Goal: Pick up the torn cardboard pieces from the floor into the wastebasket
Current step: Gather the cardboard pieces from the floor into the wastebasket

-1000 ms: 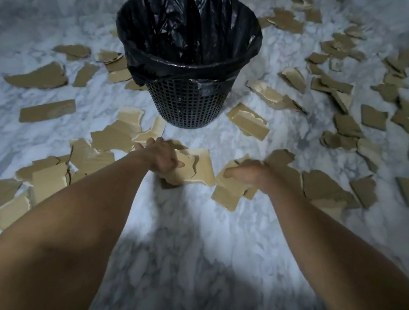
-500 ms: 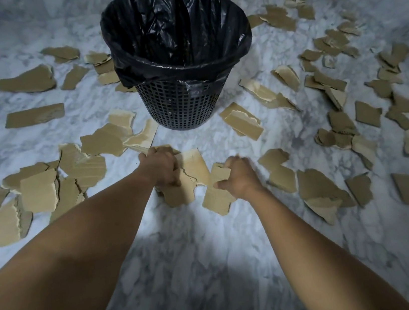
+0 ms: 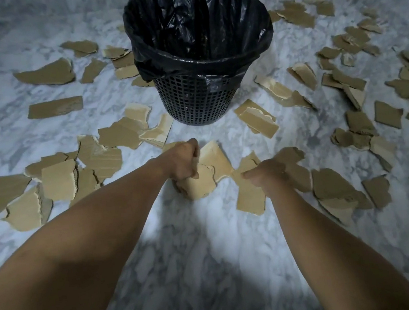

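Head view: left hand (image 3: 182,162) grips ragged tan cardboard pieces (image 3: 215,158), right hand (image 3: 266,175) pinches another jagged piece (image 3: 250,197).

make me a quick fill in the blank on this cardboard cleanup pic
1. The liner bag in the wastebasket is ____ in colour.
2. The left hand and the right hand each grip torn ____.
3. The scattered pieces lie on the marbled ____.
Missing words: black; cardboard; floor.
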Demonstrator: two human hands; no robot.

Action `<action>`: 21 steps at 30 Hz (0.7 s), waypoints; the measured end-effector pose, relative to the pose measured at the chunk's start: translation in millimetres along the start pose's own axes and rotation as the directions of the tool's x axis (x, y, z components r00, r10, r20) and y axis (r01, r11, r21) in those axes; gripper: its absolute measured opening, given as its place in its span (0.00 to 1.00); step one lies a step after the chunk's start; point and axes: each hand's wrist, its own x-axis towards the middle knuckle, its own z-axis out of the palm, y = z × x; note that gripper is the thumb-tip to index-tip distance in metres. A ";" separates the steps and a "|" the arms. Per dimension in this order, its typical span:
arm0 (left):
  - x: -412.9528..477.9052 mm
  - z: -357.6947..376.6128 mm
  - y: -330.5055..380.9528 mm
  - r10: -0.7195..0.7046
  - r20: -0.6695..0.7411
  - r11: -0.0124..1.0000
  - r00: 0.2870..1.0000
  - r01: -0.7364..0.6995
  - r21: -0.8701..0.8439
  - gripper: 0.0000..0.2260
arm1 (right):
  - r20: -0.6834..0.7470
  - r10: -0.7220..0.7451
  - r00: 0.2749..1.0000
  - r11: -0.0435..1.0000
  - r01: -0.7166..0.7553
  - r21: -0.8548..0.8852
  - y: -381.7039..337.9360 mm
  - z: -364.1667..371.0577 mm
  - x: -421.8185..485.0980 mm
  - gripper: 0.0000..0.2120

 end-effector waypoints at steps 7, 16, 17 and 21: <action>-27.0 -13.2 -29.3 -0.130 0.258 0.977 0.957 0.169 -0.134 0.25 | -0.004 -0.081 0.997 0.970 0.080 0.229 -9.1 5.4 -17.1 0.51; -89.0 -57.5 -105.9 -0.423 0.290 0.886 0.858 0.459 -0.066 0.18 | 0.232 -0.203 0.951 0.871 0.067 0.487 -49.6 -3.5 -18.8 0.32; -98.5 -61.1 -116.1 -0.456 0.269 0.868 0.849 0.490 -0.076 0.21 | 0.244 -0.215 0.946 0.866 0.069 0.496 -60.6 0.6 -28.4 0.28; -134.6 -56.0 -152.9 -0.591 0.104 0.807 0.800 0.587 0.064 0.30 | 0.258 -0.233 0.938 0.884 0.094 0.457 -105.6 37.9 -44.1 0.28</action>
